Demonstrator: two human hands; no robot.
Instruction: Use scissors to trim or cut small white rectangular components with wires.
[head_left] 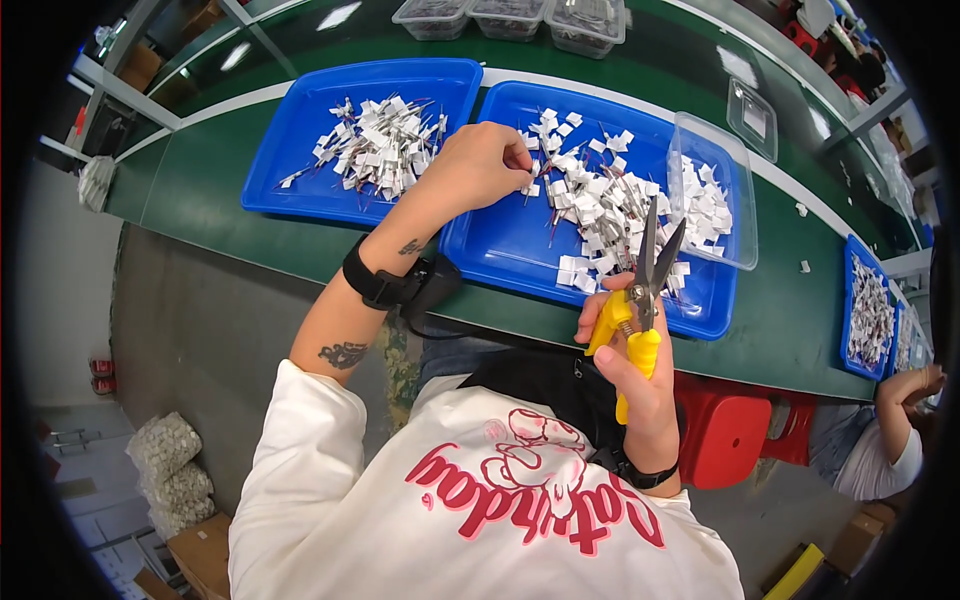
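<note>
My right hand [648, 385] is wrapped round a pair of yellow-handled snips [640, 300], whose dark blades point away from me and stand apart. The snips are over the near edge of the middle blue tray [490, 255]. Over the far left part of that tray, my left hand [482, 165] has thumb and fingers pinched together on a small white-tagged wire piece [531, 188], partly hidden by the fingertips. Below and to the right of it spreads a loose heap of white-tagged wire pieces [605, 205] in the same tray.
On the left, another blue tray [275, 160] holds a similar heap. A clear plastic box [740, 235] with white pieces sits in the middle tray's right end. Lidded clear tubs [505, 22] line the far side. A red stool [725, 435] stands at right, near another person [885, 450].
</note>
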